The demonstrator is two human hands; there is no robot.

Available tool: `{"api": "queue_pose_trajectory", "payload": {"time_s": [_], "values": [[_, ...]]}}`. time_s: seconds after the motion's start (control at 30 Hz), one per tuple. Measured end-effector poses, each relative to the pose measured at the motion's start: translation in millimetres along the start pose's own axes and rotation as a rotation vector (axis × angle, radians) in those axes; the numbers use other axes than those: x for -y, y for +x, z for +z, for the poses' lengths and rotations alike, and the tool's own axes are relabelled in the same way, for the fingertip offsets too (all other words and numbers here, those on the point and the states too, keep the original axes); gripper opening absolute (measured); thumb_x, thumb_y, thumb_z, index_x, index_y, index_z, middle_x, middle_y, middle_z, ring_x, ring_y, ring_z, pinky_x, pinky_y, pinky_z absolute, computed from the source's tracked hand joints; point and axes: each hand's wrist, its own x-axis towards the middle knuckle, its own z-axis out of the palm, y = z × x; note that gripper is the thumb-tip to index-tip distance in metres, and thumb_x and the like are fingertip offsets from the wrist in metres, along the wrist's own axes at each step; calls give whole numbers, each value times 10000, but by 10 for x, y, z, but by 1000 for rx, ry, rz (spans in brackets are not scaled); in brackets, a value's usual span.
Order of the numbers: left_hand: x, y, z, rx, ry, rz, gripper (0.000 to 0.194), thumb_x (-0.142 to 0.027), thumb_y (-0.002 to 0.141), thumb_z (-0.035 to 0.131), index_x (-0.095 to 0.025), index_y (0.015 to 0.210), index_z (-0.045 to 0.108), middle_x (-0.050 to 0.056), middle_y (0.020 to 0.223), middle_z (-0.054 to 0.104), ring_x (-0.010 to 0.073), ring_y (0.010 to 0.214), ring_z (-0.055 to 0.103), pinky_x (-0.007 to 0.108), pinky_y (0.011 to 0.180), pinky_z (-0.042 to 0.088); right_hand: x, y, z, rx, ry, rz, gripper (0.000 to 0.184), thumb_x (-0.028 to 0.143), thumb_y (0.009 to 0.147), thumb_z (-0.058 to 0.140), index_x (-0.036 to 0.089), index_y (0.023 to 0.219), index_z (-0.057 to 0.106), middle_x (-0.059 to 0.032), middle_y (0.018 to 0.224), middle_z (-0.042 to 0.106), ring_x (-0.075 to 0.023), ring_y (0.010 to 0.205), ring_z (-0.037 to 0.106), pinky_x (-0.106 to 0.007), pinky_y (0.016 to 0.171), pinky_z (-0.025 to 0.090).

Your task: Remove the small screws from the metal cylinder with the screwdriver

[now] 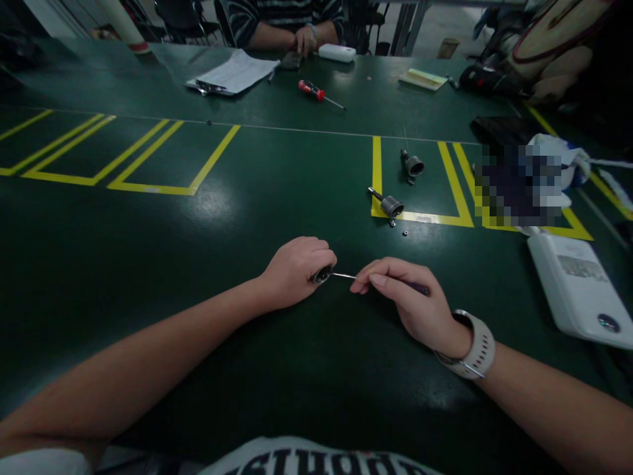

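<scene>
My left hand [299,272] is closed around a dark metal cup-shaped part [322,274], its open end facing right. Most of that part is hidden by the fingers. In my right hand [405,290] is a thin screwdriver [419,287], pinched between thumb and fingers. Its slim shaft points left and the tip reaches the mouth of the cup-shaped part; whether it touches inside cannot be made out. Farther off lie two similar metal parts with stems, one [392,206] on a yellow tape line and another [413,165] behind it. Small rings [405,233] lie near them.
A red-handled screwdriver [312,90] and a clipboard with papers [232,72] lie across the green table [148,251]. At right are a white box-like device [578,284] and a crumpled cloth [564,158]. Another person's hands [305,41] rest at the far edge.
</scene>
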Motion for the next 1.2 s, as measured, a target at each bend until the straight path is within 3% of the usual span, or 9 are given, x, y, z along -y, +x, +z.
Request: {"api": "queue_pose_trajectory", "payload": {"time_s": [0.37,0.5,0.67,0.83,1.0,1.2], "values": [[14,-16,18,-17,-22,-24,108,-105,804,477,-154,734,542,9,677,546,138,642,481,263,597,354,7,-21,-16,15,3,0,184,207,849,527,181,783,697,-36,746,668,-174,711,607,-327,673,463],[7,-13,15,-12,-44,-21,98,-117,807,480,-152,744,546,13,686,556,140,646,486,265,597,359,48,-22,13,-13,-68,-35,179,209,873,512,195,852,690,-38,821,672,-178,783,617,-335,729,477],[4,2,19,-40,-65,-24,102,-162,827,513,-158,729,539,14,700,573,138,645,484,272,605,359,105,-18,72,67,-240,-45,173,204,884,510,195,935,675,-50,902,678,-179,858,625,-337,782,484],[-5,3,28,-63,-76,-54,168,-265,851,531,-164,717,523,11,709,571,133,646,492,264,598,362,98,-27,91,110,-167,-35,162,209,883,522,183,954,666,-61,949,677,-183,916,626,-338,831,481],[-17,-5,31,-39,-75,-52,168,-251,858,527,-163,715,515,-1,679,536,124,618,481,250,569,346,96,-30,76,122,-161,-26,163,213,886,518,200,953,665,-53,951,683,-186,927,627,-344,831,489],[-10,4,17,26,-65,-44,77,-93,773,509,-165,746,516,6,697,538,134,645,494,249,586,367,144,-63,92,55,-376,-269,175,157,874,495,197,943,651,-74,898,681,-204,852,624,-381,762,495]]}}
